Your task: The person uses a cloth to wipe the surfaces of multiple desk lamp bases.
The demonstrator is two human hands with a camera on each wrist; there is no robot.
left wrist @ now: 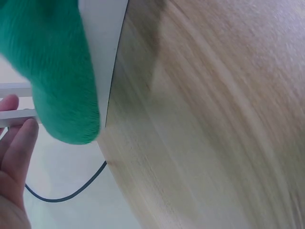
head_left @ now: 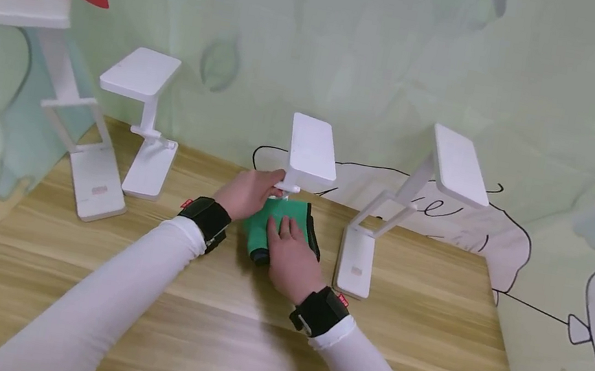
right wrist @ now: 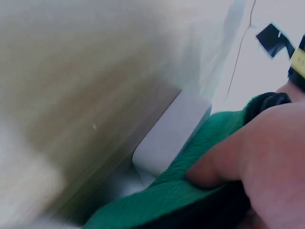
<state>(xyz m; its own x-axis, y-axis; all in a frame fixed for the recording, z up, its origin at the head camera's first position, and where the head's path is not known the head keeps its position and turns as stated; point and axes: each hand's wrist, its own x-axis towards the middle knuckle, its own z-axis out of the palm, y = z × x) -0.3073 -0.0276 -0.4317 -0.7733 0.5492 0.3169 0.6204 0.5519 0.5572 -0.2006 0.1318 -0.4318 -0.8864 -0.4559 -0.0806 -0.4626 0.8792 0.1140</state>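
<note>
A white folding desk lamp (head_left: pixel 314 149) stands in the middle, near the back wall. My left hand (head_left: pixel 245 193) pinches its thin white frame below the lamp head, and the left wrist view shows the fingertips (left wrist: pixel 24 136) on this frame. A green cloth (head_left: pixel 260 232) with black edging lies over the lamp's base (left wrist: pixel 102 43), which it mostly hides in the head view. My right hand (head_left: pixel 292 267) presses on the cloth from above, its fingers spread and extended. In the right wrist view a digit sinks into the cloth (right wrist: pixel 171 191) beside the white base.
Two more white desk lamps, one tall (head_left: pixel 94 178) and one shorter (head_left: pixel 149 167), stand at the left. Another white lamp (head_left: pixel 356 264) is close by my right hand. The wooden table (head_left: pixel 191 325) meets a printed wall sheet (head_left: pixel 271 63) at the back.
</note>
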